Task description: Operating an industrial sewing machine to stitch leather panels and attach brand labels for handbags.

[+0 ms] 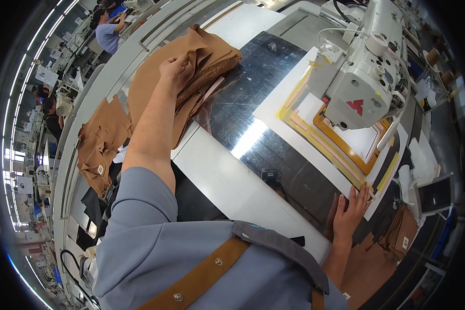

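Note:
My left hand (pixel 174 68) is closed on the top edge of a brown fabric piece (pixel 197 43), part of a thick stack of brown fabric (pixel 152 85) to the left of the shiny metal plate. The lifted piece bunches up at my fingers. My right hand (pixel 347 213) lies flat with its fingers outstretched, fingertips at the near corner of a white template sheet (pixel 323 164). Yellow and pink strips edge the opening in that sheet. An amber frame (pixel 341 150) sits inside it, under the head of a large sewing machine (pixel 361 88).
The scratched metal plate (pixel 243 111) spans between my hands. Crumpled brown pieces (pixel 102 137) hang at the left, and more brown fabric (pixel 400 232) lies at the lower right. A small dark screen (pixel 435 195) stands at the right. Another person (pixel 107 33) sits far left.

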Action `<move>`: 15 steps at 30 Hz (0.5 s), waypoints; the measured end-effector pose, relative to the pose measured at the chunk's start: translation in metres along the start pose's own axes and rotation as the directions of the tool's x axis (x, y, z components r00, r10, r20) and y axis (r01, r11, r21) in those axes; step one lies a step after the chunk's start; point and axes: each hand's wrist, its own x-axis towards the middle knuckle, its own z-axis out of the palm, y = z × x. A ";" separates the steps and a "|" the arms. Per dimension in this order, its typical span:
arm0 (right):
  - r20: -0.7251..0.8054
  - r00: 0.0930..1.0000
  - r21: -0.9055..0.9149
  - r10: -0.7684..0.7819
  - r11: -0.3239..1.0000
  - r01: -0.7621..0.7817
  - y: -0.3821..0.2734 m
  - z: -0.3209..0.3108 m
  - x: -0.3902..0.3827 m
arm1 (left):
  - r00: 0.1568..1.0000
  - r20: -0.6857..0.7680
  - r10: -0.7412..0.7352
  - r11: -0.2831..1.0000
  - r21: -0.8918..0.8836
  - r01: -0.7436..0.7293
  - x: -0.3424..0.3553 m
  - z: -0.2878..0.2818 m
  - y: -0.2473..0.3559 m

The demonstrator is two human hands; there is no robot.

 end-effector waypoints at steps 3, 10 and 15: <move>-0.045 0.992 0.183 -0.117 0.975 0.123 -0.020 -0.009 0.000 | 0.986 0.074 0.152 0.985 -0.093 -0.145 -0.050 0.015 0.010; 0.519 0.847 0.817 -0.115 0.359 -0.451 -0.084 -0.014 -0.002 | 0.725 0.687 0.044 0.964 -0.221 0.150 -0.269 0.075 -0.010; 0.601 0.797 0.618 -0.062 -0.596 -0.512 -0.085 -0.014 0.008 | 0.201 0.973 0.115 0.962 -0.058 -0.267 -0.394 0.105 -0.057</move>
